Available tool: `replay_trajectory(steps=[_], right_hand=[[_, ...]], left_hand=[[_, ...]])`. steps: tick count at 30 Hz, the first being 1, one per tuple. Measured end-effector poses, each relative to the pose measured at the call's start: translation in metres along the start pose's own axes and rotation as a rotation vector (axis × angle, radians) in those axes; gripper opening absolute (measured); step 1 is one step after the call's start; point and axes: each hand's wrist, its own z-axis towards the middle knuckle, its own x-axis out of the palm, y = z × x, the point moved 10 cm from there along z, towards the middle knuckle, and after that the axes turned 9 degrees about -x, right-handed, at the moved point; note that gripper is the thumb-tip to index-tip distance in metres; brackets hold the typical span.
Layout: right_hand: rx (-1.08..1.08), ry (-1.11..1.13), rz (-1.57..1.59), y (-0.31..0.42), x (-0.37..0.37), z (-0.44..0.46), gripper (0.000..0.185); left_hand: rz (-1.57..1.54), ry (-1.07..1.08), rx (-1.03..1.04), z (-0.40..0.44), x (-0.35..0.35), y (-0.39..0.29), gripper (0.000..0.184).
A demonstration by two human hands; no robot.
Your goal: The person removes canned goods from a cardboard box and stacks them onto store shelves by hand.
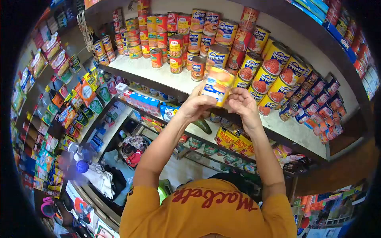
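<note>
My left hand (197, 104) is wrapped round a yellow food can (218, 86), held up and slightly tilted in front of the shelf. Its label has blue, white and orange patches, blurred beyond reading. Close by the can's lower right side is my right hand (245, 108), fingers loosely bent and apart, with nothing visible in them; whether its fingertips touch the can I cannot tell. Directly behind stands a yellow Argentina can (217, 56) on the white shelf (152, 75). A smaller can (197, 68) sits to its left.
Stacked Argentina cans (260, 85) rise at the right, with dark blue cans (321, 104) farther right. Red and yellow Vienna sausage cans (176, 49) stand left. Yellow baking soda boxes (235, 141) are on the lower shelf. Hanging sachets (81, 95) line the left side.
</note>
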Motion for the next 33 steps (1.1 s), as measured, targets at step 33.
replay_trajectory(steps=[33], right_hand=[[-0.525, -0.346, -0.109, 0.070, 0.010, 0.153, 0.052]], left_hand=[[1.094, -0.535, 0.464, 0.100, -0.056, -0.091, 0.102]])
